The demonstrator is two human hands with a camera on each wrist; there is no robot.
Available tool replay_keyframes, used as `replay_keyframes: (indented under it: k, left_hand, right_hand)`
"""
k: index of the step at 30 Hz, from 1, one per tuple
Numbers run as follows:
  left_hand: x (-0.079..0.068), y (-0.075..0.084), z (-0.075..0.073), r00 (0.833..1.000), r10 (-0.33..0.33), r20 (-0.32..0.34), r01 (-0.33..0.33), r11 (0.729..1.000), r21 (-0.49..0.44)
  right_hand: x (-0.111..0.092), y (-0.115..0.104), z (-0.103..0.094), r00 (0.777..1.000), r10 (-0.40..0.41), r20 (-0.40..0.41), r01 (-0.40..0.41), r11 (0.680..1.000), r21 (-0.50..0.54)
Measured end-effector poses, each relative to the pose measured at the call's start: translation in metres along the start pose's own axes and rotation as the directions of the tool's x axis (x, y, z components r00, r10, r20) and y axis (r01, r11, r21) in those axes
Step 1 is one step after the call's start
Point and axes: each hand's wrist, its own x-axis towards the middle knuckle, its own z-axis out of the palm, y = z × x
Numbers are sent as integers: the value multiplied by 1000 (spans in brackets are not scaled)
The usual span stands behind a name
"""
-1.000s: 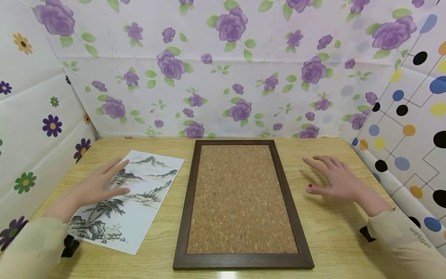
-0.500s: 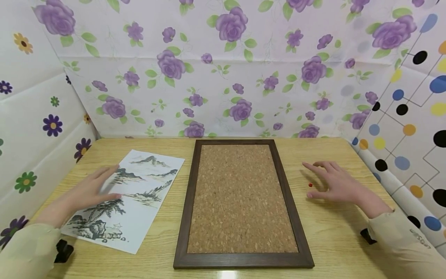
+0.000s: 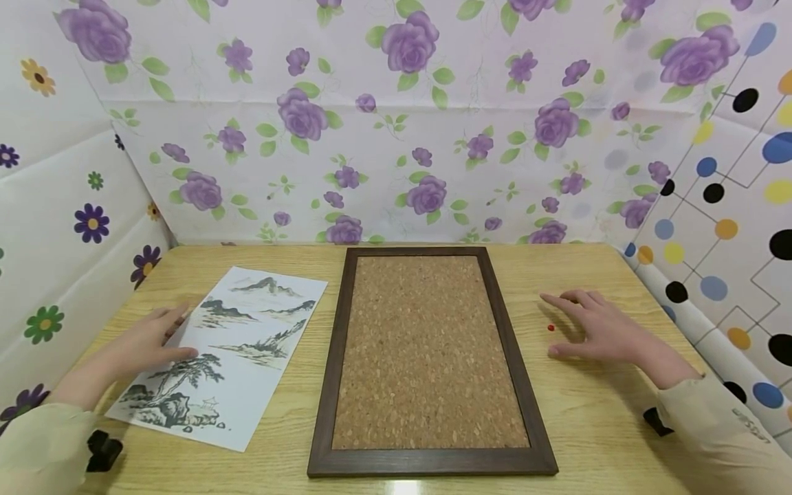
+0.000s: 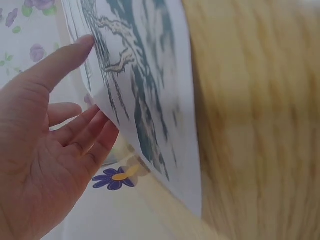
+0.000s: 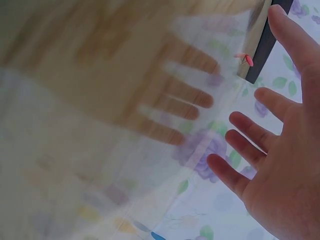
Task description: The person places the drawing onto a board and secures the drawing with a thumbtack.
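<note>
A white sheet of paper printed with an ink landscape lies aslant on the left of the table. My left hand is at its left edge, thumb over the printed face. In the left wrist view, the fingertips meet the sheet's edge and are partly hidden by it. A cork board in a dark brown frame lies in the middle. To its right, my right hand hovers with fingers spread and holds nothing. A small red pin lies between its thumb and index finger, apart from both.
The light wood table is walled by a purple-flowered sheet behind, a flower-print sheet at left and a dotted sheet at right. A rolled edge of the dotted sheet runs along the table's right side.
My left hand has moved left and down from over the sheet to its left edge, uncovering more of the print. The sheet has turned very slightly. My right hand has lowered a little.
</note>
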Motion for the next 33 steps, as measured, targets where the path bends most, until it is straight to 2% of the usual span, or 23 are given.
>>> replay_keyframes:
  k: [9, 22, 29, 33]
  left_hand:
    - [-2, -2, -4, 998, -66, 22, 67, 997, -25]
    - [-8, -9, -4, 1000, -29, 4, 29, 998, -54]
    - [-12, -12, -8, 998, -53, 44, 56, 996, -68]
    - [-13, -13, -11, 995, -54, 79, 64, 991, -121]
  right_hand:
    - [-1, 5, 3, 999, 11, 32, -13, 999, 50]
    - [-4, 0, 1, 999, 28, 37, -35, 978, 205]
    - [-4, -2, 3, 999, 39, 27, -44, 969, 244]
    - [-5, -3, 3, 999, 38, 29, -45, 964, 263]
